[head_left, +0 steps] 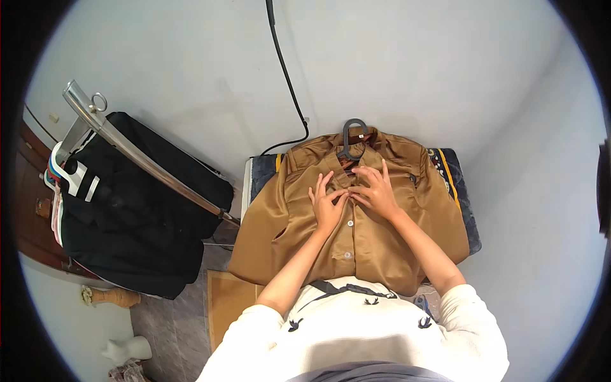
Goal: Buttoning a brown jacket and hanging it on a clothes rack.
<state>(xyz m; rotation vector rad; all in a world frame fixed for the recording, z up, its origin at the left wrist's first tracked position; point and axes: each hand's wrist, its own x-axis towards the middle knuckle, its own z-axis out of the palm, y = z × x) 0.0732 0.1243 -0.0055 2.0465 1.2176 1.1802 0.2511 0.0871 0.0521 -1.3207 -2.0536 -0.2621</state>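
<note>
A shiny brown button-front shirt (312, 239) lies spread out with a dark grey hanger (354, 137) in its collar. My left hand (328, 202) pinches the front edge below the collar with thumb and forefinger, its other fingers raised. Right beside it, my right hand (375, 194) pinches the same edge, and the fingertips of both hands nearly meet. Whatever small part sits between the fingers is hidden. Below them, pale buttons (350, 223) run down the front.
Under the shirt is a padded dark blue cloth (469, 219) with yellow stripes. To the left, a metal rail (153, 162) holds black garments (127, 223) on hangers. A black cable (287, 73) runs down the wall. A vase (114, 297) stands at lower left.
</note>
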